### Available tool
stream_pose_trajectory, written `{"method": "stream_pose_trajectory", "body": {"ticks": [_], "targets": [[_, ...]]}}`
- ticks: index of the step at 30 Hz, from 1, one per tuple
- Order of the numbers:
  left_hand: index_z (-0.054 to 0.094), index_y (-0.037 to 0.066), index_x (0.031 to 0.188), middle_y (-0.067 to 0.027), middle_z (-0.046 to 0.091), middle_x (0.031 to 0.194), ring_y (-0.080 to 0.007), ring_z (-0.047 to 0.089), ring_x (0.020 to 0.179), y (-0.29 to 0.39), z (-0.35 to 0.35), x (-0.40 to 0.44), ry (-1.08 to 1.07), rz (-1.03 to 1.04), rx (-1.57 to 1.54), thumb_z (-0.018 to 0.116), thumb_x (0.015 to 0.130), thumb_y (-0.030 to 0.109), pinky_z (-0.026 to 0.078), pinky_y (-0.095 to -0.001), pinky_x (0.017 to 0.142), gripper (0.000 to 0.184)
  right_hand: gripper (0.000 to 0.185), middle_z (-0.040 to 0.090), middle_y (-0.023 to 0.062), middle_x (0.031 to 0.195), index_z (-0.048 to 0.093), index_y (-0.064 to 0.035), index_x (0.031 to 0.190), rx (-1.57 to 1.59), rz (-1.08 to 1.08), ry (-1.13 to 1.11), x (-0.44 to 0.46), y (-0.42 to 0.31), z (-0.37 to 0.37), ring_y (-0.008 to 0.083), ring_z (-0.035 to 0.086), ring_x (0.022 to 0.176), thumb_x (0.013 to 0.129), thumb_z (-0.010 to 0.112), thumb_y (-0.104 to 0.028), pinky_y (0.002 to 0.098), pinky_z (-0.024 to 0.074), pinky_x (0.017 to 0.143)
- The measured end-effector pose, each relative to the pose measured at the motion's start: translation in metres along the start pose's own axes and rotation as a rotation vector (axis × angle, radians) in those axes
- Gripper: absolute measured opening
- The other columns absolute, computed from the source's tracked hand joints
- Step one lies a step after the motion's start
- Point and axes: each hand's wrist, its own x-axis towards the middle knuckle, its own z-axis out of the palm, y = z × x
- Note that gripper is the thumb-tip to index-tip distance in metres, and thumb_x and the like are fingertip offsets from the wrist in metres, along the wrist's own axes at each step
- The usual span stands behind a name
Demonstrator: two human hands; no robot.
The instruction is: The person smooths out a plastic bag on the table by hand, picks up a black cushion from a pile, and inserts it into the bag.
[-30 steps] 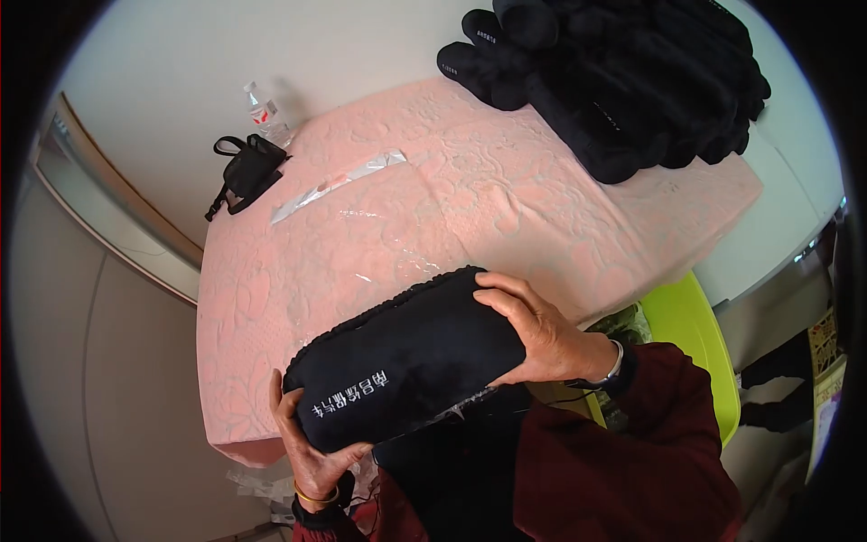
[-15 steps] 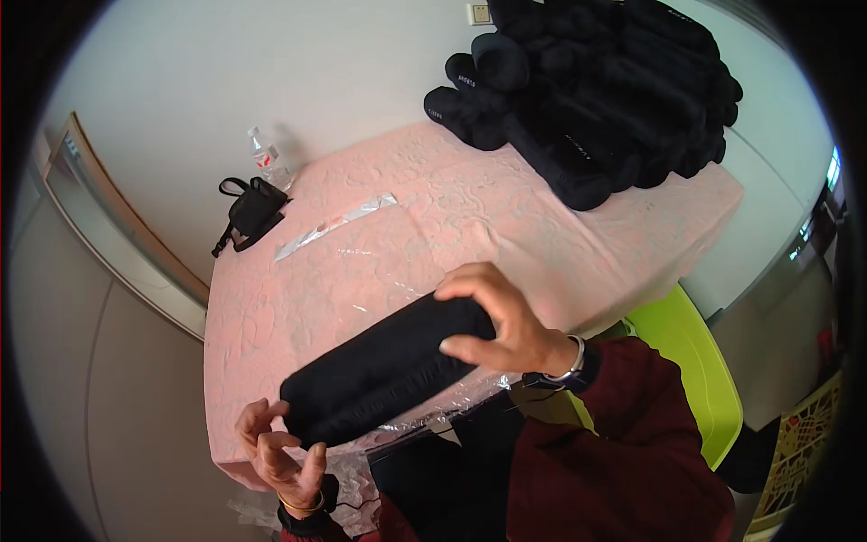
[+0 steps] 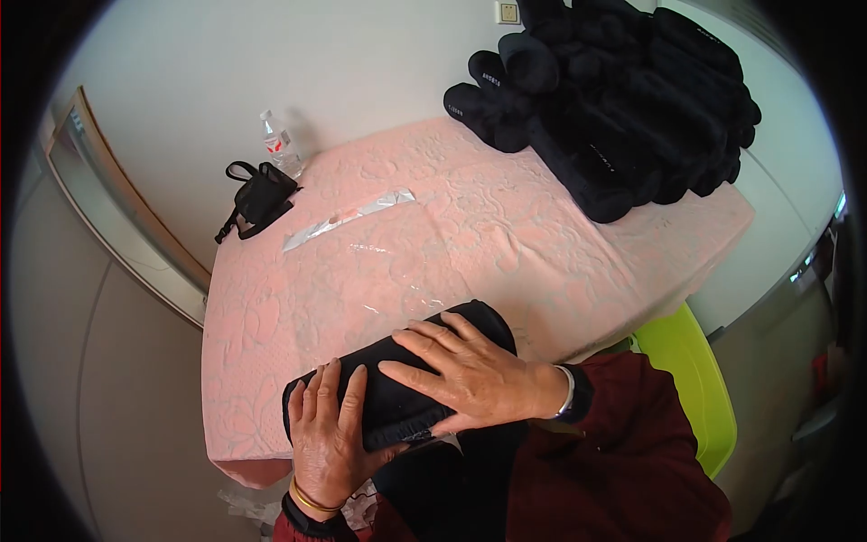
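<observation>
A black cushion (image 3: 483, 321) lies slantwise at the near edge of the table, on the pink patterned cloth (image 3: 542, 271). My left hand (image 3: 330, 429) rests on its left part, fingers spread and pointing away from me. Across its right half lies my right hand (image 3: 470, 375), its fingers also apart and flat on the fabric. No lettering shows on the side facing up. Under and beyond the cushion is a clear plastic bag with a white strip (image 3: 348, 219) at its far end.
Many black cushions (image 3: 632, 108) are piled at the back right. A small black bag (image 3: 262, 200) and a plastic bottle (image 3: 282, 149) stand at the back left by the wall. A lime green bin (image 3: 691, 379) is below the table's right side.
The cushion has been turned over, so its white lettering is out of sight. Both hands have moved from its ends to lie on top of it. The camera view has shifted slightly.
</observation>
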Motion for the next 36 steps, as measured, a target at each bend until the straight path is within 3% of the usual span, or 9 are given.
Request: {"method": "stream_pose_trajectory", "body": {"ticks": [6,18,25,30,32,34,35,36], "targets": [[0.052,0.001,0.138,-0.0214,0.055,0.136,-0.0404,0.054,0.123,-0.024,0.003,0.001,-0.053,-0.031,-0.158,0.095,0.046,0.040,0.039,-0.0523,0.106,0.110,0.109,0.043,0.0202,0.146,0.038,-0.0112,0.153,0.067,0.083,-0.074,-0.009,0.023,-0.007,0.0399,0.043,0.136,0.064,0.091,-0.043,0.0551,0.0316,0.113],[0.052,0.000,0.137,-0.0227,0.053,0.136,-0.0420,0.052,0.125,-0.059,0.018,-0.015,-0.040,-0.150,-0.443,0.097,0.044,0.037,0.042,-0.0502,0.105,0.110,0.105,0.044,0.0209,0.143,0.039,0.0026,0.144,0.240,0.157,-0.066,-0.040,0.060,-0.006,0.0393,0.043,0.135,0.065,0.092,-0.043,0.0468,0.0351,0.115],[0.044,0.000,0.143,-0.0245,0.045,0.143,-0.0397,0.045,0.135,-0.068,0.035,-0.049,0.064,-0.158,-0.563,0.098,0.049,0.038,0.038,-0.0475,0.113,0.114,0.105,0.037,0.0190,0.151,0.037,-0.0032,0.146,0.428,0.273,-0.006,-0.061,0.057,-0.008,0.0371,0.042,0.138,0.062,0.096,-0.024,0.0429,0.0396,0.113],[0.032,0.002,0.152,-0.0241,0.043,0.145,-0.0356,0.042,0.139,-0.074,0.064,-0.070,0.255,-0.133,-0.703,0.096,0.058,0.037,0.034,-0.0445,0.116,0.119,0.106,0.043,0.0190,0.146,0.036,-0.0044,0.146,0.438,0.226,0.128,-0.060,0.050,-0.008,0.0365,0.049,0.133,0.060,0.097,-0.016,0.0411,0.0426,0.110],[0.029,0.003,0.154,-0.0241,0.043,0.146,-0.0346,0.041,0.139,-0.075,0.061,-0.073,0.307,-0.128,-0.705,0.095,0.060,0.037,0.034,-0.0436,0.116,0.120,0.095,0.049,0.0188,0.141,0.038,-0.0038,0.145,0.470,0.327,0.101,-0.058,0.050,-0.013,0.0363,0.053,0.129,0.068,0.092,-0.016,0.0412,0.0441,0.108],[0.026,0.003,0.156,-0.0238,0.043,0.147,-0.0333,0.042,0.138,-0.065,0.042,-0.073,0.366,-0.294,-1.097,0.092,0.067,0.036,0.035,-0.0439,0.115,0.115,0.090,0.052,0.0187,0.138,0.038,-0.0035,0.145,0.489,0.378,0.084,-0.054,0.048,-0.020,0.0361,0.055,0.127,0.072,0.089,-0.016,0.0412,0.0448,0.107],[0.024,0.003,0.156,-0.0236,0.042,0.147,-0.0327,0.043,0.138,-0.060,0.033,-0.073,0.392,-0.382,-1.296,0.090,0.070,0.036,0.035,-0.0440,0.115,0.113,0.083,0.054,0.0190,0.136,0.041,-0.0033,0.144,0.669,0.527,0.130,-0.052,0.048,-0.028,0.0362,0.057,0.124,0.076,0.086,-0.018,0.0412,0.0454,0.105],[0.024,0.003,0.156,-0.0236,0.042,0.147,-0.0327,0.043,0.138,-0.058,0.024,-0.069,0.394,-0.388,-1.298,0.090,0.070,0.036,0.035,-0.0440,0.115,0.113,0.076,0.055,0.0194,0.134,0.043,-0.0031,0.142,0.847,0.678,0.174,-0.048,0.049,-0.035,0.0363,0.058,0.121,0.080,0.082,-0.020,0.0413,0.0460,0.104]]}}
